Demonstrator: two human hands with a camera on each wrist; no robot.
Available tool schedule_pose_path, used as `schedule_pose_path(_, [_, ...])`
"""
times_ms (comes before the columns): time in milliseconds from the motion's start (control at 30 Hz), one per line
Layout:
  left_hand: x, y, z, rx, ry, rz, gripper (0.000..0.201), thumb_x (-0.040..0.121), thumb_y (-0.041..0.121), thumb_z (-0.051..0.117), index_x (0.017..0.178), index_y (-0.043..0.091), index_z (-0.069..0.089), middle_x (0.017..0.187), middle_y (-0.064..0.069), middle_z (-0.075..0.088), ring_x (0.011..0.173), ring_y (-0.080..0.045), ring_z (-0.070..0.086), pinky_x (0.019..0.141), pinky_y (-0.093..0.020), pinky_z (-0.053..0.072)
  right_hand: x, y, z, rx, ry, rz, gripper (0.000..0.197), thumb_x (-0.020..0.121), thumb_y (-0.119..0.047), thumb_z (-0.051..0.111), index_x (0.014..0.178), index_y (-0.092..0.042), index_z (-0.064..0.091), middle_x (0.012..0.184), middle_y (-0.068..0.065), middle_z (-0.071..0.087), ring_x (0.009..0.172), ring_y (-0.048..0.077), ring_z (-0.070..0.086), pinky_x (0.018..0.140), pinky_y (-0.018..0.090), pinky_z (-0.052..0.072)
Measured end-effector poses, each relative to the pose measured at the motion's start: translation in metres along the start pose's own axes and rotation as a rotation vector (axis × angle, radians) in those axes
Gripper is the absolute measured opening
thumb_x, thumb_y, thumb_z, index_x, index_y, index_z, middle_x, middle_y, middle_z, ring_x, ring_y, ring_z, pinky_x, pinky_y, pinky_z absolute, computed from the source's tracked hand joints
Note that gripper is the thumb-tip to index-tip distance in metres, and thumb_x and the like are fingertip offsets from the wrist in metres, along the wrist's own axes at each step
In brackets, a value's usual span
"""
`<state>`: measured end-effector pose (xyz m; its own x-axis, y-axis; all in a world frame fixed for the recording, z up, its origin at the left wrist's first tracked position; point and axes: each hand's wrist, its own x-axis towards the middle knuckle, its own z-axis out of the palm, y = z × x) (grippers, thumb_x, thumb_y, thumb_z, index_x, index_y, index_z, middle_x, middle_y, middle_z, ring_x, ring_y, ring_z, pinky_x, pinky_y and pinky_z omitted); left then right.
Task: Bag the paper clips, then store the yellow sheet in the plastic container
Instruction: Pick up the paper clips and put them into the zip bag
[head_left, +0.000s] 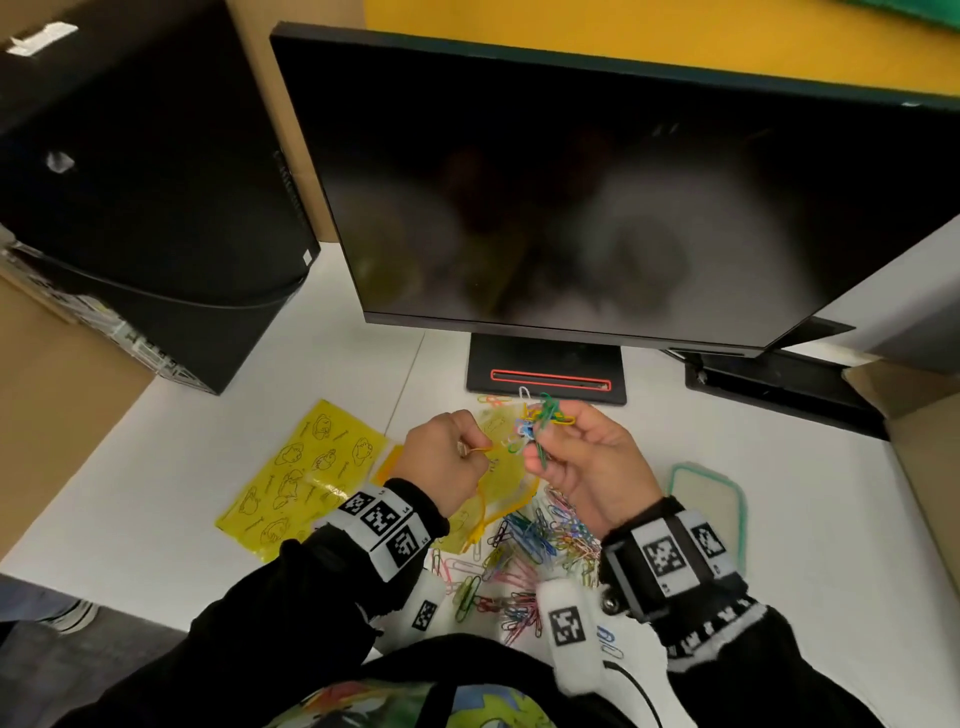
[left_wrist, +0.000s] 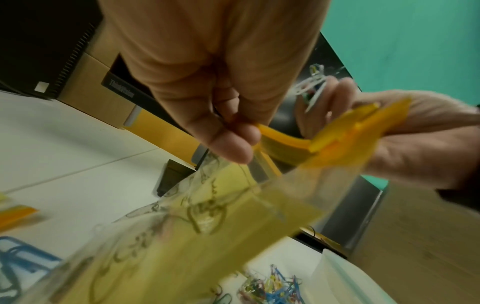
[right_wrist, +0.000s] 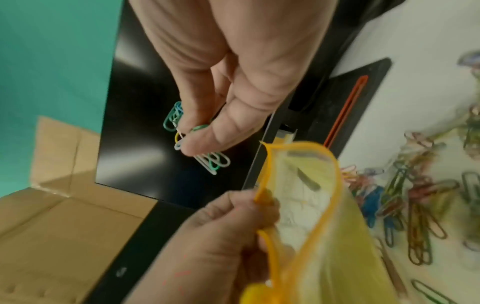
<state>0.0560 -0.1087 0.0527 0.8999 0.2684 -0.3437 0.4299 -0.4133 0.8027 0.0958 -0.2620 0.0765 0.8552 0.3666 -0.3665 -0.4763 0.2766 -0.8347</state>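
My left hand pinches the orange zip rim of a see-through yellow bag and holds it above the table with its mouth gaping. Just right of the mouth, my right hand pinches a bunch of coloured paper clips, also seen as the bunch under its fingertips. A loose pile of paper clips lies on the white table beneath both hands. The yellow sheet with black drawings lies flat to the left. A clear plastic container with a green rim sits to the right.
A dark monitor on its stand rises right behind the hands. A black computer case stands at the back left. Cardboard boxes flank the table on both sides.
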Motion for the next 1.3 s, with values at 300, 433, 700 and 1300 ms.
schedule_pose_path(300, [0.007, 0.001, -0.016, -0.238, 0.105, -0.04, 0.021, 0.083, 0.001, 0.056, 0.071, 0.018, 0.054, 0.076, -0.001, 0.057, 0.044, -0.019, 0.06, 0.063, -0.044, 0.06, 0.008, 0.025, 0.002, -0.614, -0.025, -0.03, 0.029, 0.08, 0.011, 0.06, 0.077, -0.017, 0.064, 0.061, 0.014, 0.057, 0.051, 0.021, 0.057, 0.054, 0.028, 0.055])
schedule_pose_path(433, [0.003, 0.005, -0.011, -0.2, 0.044, -0.017, 0.017, 0.081, 0.001, 0.055, 0.072, 0.016, 0.056, 0.074, -0.002, 0.058, 0.045, -0.022, 0.062, 0.061, -0.041, 0.06, 0.015, 0.025, 0.006, -0.978, -0.081, -0.038, 0.023, 0.075, -0.007, 0.07, 0.081, -0.029, 0.069, 0.08, 0.004, 0.065, 0.072, 0.021, 0.063, 0.075, 0.041, 0.057])
schedule_pose_path(700, [0.004, 0.004, -0.006, -0.137, 0.033, 0.003, 0.025, 0.083, 0.003, 0.055, 0.067, 0.022, 0.055, 0.078, 0.004, 0.059, 0.044, -0.017, 0.062, 0.054, -0.028, 0.055, -0.011, 0.004, -0.034, -0.883, 0.093, -0.211, 0.023, 0.078, -0.008, 0.069, 0.072, -0.03, 0.067, 0.075, -0.012, 0.069, 0.067, 0.008, 0.061, 0.068, 0.029, 0.053])
schedule_pose_path(1300, [-0.013, -0.007, -0.013, -0.041, 0.025, -0.002, 0.022, 0.083, 0.005, 0.057, 0.069, 0.022, 0.056, 0.079, 0.003, 0.061, 0.051, -0.026, 0.064, 0.055, -0.031, 0.054, -0.076, 0.154, -0.133, -2.076, -0.676, -0.39, 0.06, 0.089, -0.052, 0.03, 0.145, -0.038, 0.013, 0.156, -0.011, 0.015, 0.137, 0.026, 0.021, 0.109, 0.049, 0.007])
